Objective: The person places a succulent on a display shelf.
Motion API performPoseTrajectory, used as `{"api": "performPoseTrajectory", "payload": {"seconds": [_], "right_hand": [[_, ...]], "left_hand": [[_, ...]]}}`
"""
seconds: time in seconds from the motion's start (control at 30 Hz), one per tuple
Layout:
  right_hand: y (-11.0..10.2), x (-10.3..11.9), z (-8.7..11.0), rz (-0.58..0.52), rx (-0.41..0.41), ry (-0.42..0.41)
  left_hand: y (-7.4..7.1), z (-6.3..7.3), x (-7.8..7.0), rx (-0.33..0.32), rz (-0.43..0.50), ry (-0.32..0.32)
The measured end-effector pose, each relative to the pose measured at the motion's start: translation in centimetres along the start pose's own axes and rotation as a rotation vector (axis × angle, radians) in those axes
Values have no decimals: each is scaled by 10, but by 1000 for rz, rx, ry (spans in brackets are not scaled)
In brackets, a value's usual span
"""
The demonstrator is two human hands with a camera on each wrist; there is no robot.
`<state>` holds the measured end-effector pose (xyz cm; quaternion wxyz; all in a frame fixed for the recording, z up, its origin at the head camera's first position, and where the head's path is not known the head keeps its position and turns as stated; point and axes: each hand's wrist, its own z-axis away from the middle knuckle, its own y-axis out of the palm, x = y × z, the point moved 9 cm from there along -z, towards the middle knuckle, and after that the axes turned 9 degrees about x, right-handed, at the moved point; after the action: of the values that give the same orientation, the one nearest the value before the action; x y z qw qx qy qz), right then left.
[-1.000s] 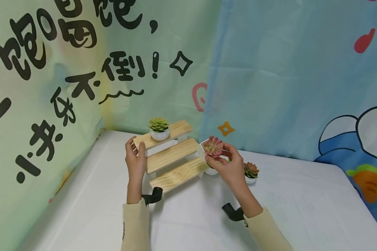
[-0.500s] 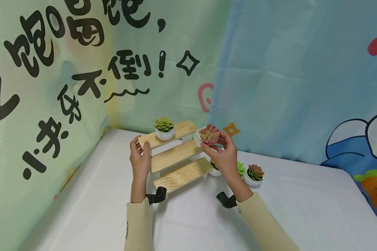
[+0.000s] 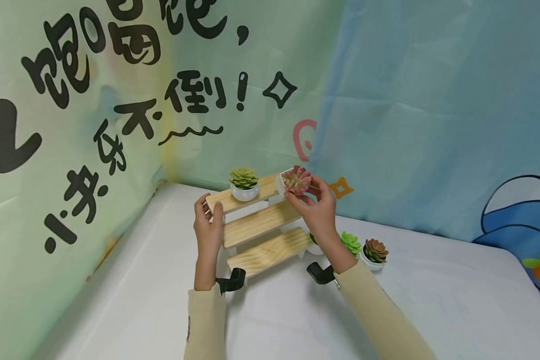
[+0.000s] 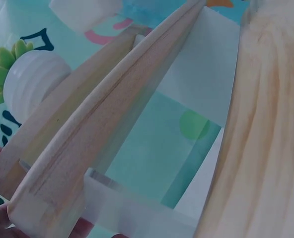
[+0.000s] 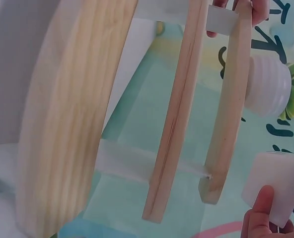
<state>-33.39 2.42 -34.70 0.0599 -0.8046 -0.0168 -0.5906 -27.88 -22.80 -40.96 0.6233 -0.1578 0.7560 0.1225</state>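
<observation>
A three-tier wooden shelf stand (image 3: 261,224) with white supports rests on the table. My left hand (image 3: 208,230) grips the left end of its top board, thumb in front and fingers behind. My right hand (image 3: 319,207) pinches a pink-red potted succulent (image 3: 297,180) by its angular white pot (image 5: 272,183). In the head view this plant is over the top board's right end. A gap shows between pot and board in the right wrist view. On the top board, left of it, sits a green succulent (image 3: 244,179) in a round white pot (image 4: 36,82).
Right of the stand, on the white table (image 3: 414,305), are a bright green succulent (image 3: 351,243) and a brownish-red succulent (image 3: 375,251) in a white pot. Another pot (image 3: 315,246) is partly hidden by my right wrist. Printed cloth (image 3: 414,125) hangs behind.
My right hand has carried the pink-red succulent up and left, from beside the stand to the top board's right end. My left hand keeps its grip. The head view has shifted slightly.
</observation>
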Motion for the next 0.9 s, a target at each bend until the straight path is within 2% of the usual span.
{"api": "performPoseTrajectory", "payload": {"seconds": [0.17, 0.43, 0.6, 0.73, 0.9], "right_hand": [[8, 1, -7, 18, 12, 6], [16, -6, -14, 5, 12, 46], [18, -11, -18, 4, 17, 69], [19, -11, -21, 50, 49, 92], [23, -6, -27, 183, 114, 134]], "left_hand": [[0, -2, -2, 0, 4, 17], [0, -2, 1, 5, 11, 12], [1, -1, 0, -11, 17, 58], [1, 0, 0, -14, 18, 55], [1, -2, 1, 1, 0, 13]]}}
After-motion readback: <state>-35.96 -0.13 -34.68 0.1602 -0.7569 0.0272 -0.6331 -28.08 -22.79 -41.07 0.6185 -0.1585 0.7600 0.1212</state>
